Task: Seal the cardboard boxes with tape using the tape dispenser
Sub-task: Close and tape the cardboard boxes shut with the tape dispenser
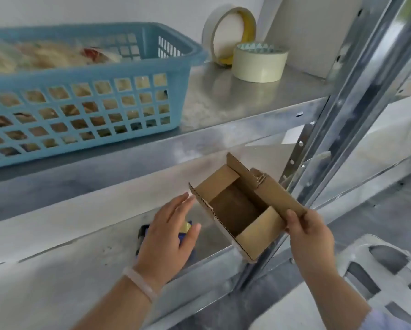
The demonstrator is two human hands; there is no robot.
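While my right hand (311,236) pinches a flap (279,198) of the open cardboard box (235,213) on the lower shelf (80,236), I should fold the flaps flat first. My left hand (166,236), spread and empty, hovers over the tape dispenser (143,232) beside it.

Brown cardboard box (233,210) at the right hand (311,234); above the left hand (166,239), light-blue grid-patterned basket (85,75), cream tape roll (256,65).

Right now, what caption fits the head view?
Right hand grips open cardboard box flap; left hand hovers over tape dispenser.
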